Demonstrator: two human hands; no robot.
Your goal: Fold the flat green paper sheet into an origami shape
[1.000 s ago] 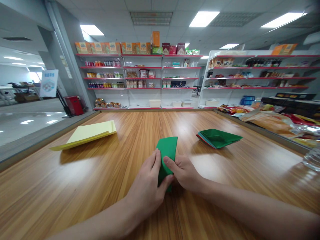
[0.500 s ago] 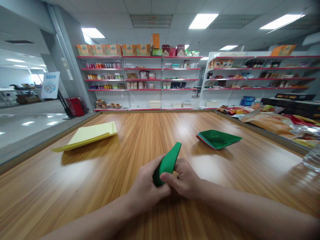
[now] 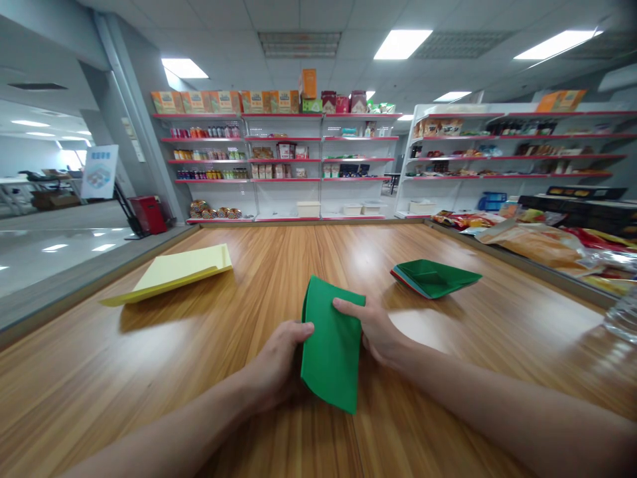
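Observation:
A folded sheet of green paper (image 3: 332, 352) is held up above the wooden table (image 3: 279, 259), its broad face turned towards me. My left hand (image 3: 283, 355) grips its left edge, thumb on the front and the other fingers hidden behind. On the right edge my right hand (image 3: 381, 328) pinches the paper near the upper corner, thumb in front and fingers mostly behind. To the right lies a small stack of folded coloured paper (image 3: 435, 279), green on top with blue and red edges below.
Yellow paper (image 3: 184, 269) with a raised, folded edge lies at the left of the table. Packaged snacks (image 3: 532, 245) crowd the right side, and a clear plastic object (image 3: 622, 318) sits at the right edge. Stocked shelves (image 3: 283, 159) stand beyond the table.
The green paper has turned from a narrow, curved side view to a flat face towards me. My hands have moved apart to its opposite edges.

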